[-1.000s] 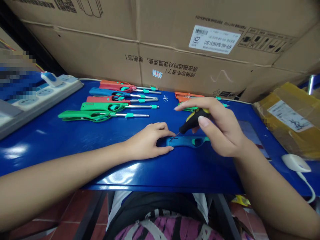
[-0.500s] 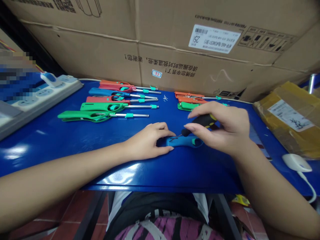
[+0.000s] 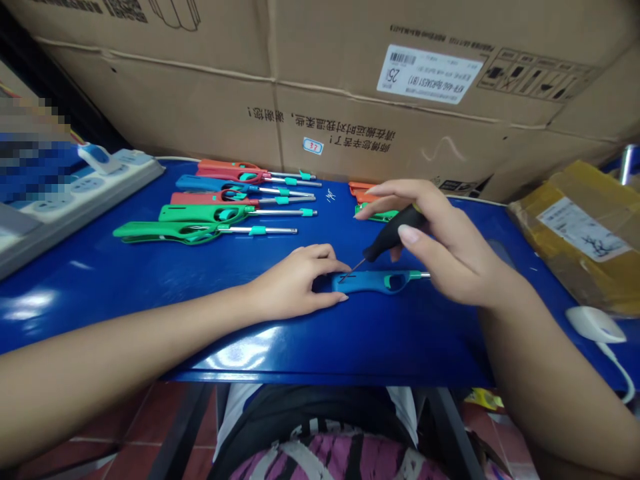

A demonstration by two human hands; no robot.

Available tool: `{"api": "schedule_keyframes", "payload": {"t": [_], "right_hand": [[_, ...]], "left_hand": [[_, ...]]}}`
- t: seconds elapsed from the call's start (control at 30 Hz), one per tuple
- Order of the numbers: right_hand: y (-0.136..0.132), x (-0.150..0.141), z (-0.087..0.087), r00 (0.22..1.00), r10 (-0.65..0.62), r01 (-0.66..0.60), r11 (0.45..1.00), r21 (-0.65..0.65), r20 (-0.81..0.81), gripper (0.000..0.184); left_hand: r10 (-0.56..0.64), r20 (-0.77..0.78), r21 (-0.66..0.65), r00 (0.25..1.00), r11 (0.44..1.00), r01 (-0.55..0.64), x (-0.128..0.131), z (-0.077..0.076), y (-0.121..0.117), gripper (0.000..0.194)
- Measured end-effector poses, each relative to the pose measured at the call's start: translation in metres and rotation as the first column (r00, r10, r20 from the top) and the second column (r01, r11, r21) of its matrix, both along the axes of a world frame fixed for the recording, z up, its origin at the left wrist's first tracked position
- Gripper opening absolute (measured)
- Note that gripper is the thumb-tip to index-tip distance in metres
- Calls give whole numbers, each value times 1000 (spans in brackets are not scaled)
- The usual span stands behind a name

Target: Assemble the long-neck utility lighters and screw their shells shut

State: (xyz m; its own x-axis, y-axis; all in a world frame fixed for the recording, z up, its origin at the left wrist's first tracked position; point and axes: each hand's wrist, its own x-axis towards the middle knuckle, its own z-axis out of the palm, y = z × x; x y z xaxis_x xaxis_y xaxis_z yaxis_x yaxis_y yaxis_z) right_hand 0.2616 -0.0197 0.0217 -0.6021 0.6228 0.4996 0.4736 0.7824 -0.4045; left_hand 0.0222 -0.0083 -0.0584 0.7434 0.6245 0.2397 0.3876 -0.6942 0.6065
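A blue long-necked lighter lies flat on the blue table, its metal tube pointing right and partly hidden by my right hand. The fingers and thumb of my left hand pinch the lighter's butt end from both sides. In my right hand is a screwdriver with a dark handle, held at a slant. Its thin tip meets the lighter's handle close to my left fingertips, near a dark slot.
Several red, blue and green lighters lie in a row at the back left. More lighters lie behind my right hand. A power strip stands left, a big cardboard box behind, a taped parcel and white charger right.
My right hand has shifted its grip on the screwdriver, fingers stretched further up and the handle steeper. More of the blue lighter's tube end shows. My left hand has stayed put.
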Motion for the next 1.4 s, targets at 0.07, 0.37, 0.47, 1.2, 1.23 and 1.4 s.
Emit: {"api": "schedule_keyframes", "payload": {"t": [0.07,0.37,0.47,1.2,1.23,1.4], "right_hand": [[0,-1,-1,1000,18,-18,1000,-7,-9,38],[-9,-16,-14,997,-43,48,995,92,-64,46],[-13,-22,-17,998,-32,41,983,177,-53,42],[-6,-27,-9,991,109,-91,973,211,-76,61],[-6,-26,-9,991,106,-85,971,223,-81,61],[-4,-23,-14,993,30,7,950,311,-114,42]], "left_hand": [[3,3,-3,1000,1000,-3,0,0,0,37],[0,11,2,1000,1000,0,0,-2,1,34],[3,21,10,1000,1000,-3,1,-2,1,31],[80,-31,-150,996,985,-84,-2,0,2,39],[83,-53,-162,995,983,-91,-2,1,3,38],[70,-74,-152,995,985,-81,-2,2,4,43]]}}
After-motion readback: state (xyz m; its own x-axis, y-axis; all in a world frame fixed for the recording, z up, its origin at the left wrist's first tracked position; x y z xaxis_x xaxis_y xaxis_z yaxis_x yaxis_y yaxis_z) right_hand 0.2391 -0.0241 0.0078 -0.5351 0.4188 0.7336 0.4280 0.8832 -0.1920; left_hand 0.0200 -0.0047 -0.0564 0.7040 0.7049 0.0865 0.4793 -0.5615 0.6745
